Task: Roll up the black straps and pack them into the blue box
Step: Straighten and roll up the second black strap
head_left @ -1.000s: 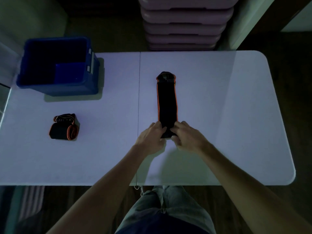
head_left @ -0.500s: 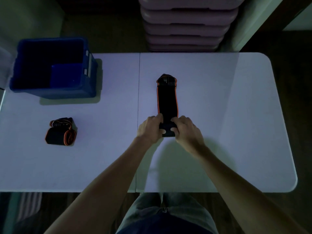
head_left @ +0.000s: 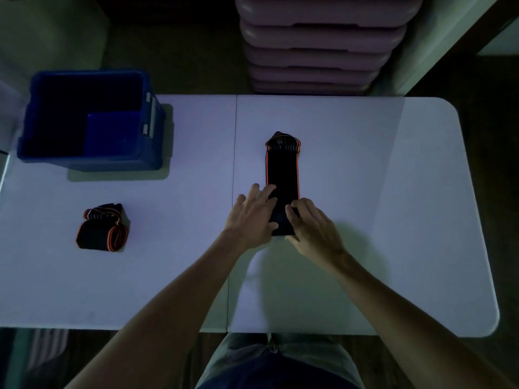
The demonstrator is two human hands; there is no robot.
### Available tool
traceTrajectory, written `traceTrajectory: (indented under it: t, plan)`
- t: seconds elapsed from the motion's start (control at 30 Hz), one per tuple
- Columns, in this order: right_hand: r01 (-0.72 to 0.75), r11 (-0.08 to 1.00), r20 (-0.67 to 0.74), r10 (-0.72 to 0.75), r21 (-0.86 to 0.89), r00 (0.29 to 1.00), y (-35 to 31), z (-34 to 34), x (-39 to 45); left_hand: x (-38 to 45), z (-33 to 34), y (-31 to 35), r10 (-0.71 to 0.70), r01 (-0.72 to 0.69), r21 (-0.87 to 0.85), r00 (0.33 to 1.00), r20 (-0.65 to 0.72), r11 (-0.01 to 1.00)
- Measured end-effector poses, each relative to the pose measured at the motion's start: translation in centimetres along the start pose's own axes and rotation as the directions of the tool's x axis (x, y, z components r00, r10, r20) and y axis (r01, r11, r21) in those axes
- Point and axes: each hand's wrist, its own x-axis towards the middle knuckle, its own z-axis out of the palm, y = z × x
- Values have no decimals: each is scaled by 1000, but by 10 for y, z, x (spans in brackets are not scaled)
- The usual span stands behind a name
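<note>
A black strap (head_left: 282, 175) with orange edging lies flat mid-table (head_left: 365, 164), its near end partly rolled. The left hand (head_left: 252, 217) rests on that roll with fingers spread; the right hand (head_left: 311, 228) curls its fingers over it. A rolled strap (head_left: 102, 228) sits well left, near the blue box (head_left: 90, 119).

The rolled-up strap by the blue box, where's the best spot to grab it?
Probably from above, pinching the rolled strap across its flat black sides. It lies on the table with nothing touching it, and squeezing the coil there should keep it from unrolling.
</note>
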Motion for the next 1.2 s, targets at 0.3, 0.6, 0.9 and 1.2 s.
traceTrajectory:
  t: [0.3, 0.6, 0.9, 1.2]
  plan:
    - [-83, 994, 191, 68, 69, 979, 16, -18, 34, 22, -17, -13, 4, 5, -283, 1000, 30, 959]
    - [-376, 817, 146, 348, 436, 926, 35, -27, 66, 56, -22, -24, -158, 193, -473, 981, 113, 860]
    - [-183, 938, 59, 174, 294, 983, 45, -15, 64, 73, -15, -15, -381, 337, -627, 922, 68, 702]
    - [-218, 814, 165, 152, 539, 974, 69, -37, 102, 75, -21, -19, -468, 394, -730, 876, 114, 559]
